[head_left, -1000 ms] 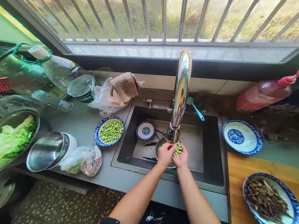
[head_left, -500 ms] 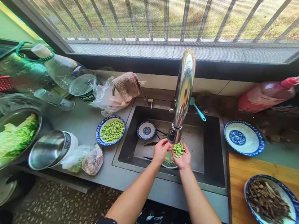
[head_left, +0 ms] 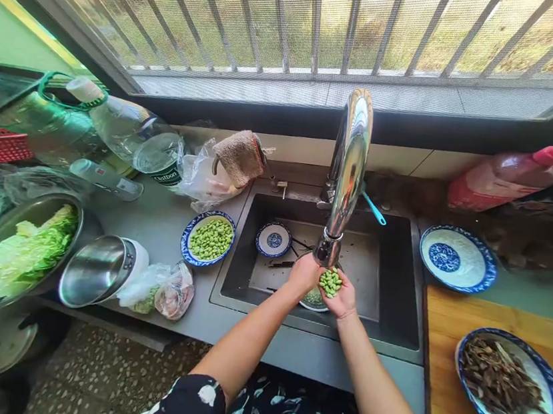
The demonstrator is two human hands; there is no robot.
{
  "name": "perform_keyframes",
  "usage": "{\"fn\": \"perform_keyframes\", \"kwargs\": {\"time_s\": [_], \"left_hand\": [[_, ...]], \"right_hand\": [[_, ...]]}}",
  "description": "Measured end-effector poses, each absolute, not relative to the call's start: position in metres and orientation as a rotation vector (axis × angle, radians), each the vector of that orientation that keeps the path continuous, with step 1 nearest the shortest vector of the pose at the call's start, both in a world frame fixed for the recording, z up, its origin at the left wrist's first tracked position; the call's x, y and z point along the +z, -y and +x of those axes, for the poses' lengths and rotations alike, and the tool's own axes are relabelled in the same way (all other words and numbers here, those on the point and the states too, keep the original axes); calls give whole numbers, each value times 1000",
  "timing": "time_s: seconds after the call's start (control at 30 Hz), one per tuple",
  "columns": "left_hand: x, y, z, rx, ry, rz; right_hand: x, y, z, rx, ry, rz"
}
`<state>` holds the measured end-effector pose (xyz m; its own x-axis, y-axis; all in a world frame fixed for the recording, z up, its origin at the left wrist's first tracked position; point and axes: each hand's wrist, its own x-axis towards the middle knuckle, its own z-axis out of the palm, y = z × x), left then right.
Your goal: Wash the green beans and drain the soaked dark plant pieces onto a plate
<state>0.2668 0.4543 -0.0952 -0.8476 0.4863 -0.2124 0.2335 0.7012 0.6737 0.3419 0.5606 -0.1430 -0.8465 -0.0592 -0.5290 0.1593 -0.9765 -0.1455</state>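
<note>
My right hand (head_left: 344, 300) is cupped palm up under the faucet (head_left: 353, 156), with a small heap of shelled green beans (head_left: 330, 283) in it. Close on its left, my left hand (head_left: 305, 274) reaches in beneath the faucet head; its fingers are hidden from me. Below both hands a bowl (head_left: 314, 299) with greenish contents stands in the dark sink (head_left: 394, 275), partly covered by them. More of the same beans fill a blue-rimmed plate (head_left: 186, 236) on the counter left of the sink.
A small patterned dish (head_left: 273, 239) and dark sticks lie in the sink. To the right are a blue-white plate (head_left: 466, 257), a cutting board (head_left: 439, 361) and a plate of brown dried strips (head_left: 501, 382). Leafy cabbage (head_left: 23, 256), a metal pot (head_left: 92, 272) and plastic bags (head_left: 174, 290) stand left.
My left hand has turned and shifted slightly, so its fingertips, visible before, are now hidden. My right hand still cups the beans. The whole view has shifted a little.
</note>
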Motion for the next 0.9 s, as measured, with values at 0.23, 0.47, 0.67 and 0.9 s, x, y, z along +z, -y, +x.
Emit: {"fn": "perform_keyframes", "kwargs": {"time_s": [0.23, 0.47, 0.67, 0.9], "left_hand": [[-104, -454, 269, 877, -2635, 576], [-99, -437, 255, 1411, -2249, 212], [-120, -426, 246, 1761, -1818, -30], [-153, -436, 282, 1146, -2373, 306]], "right_hand": [[-143, -557, 339, -2866, -243, 912], [-144, -566, 341, -2886, -266, 915], [-151, -580, 343, -2955, -325, 947], [-150, -560, 330, -2857, -416, 983]]}}
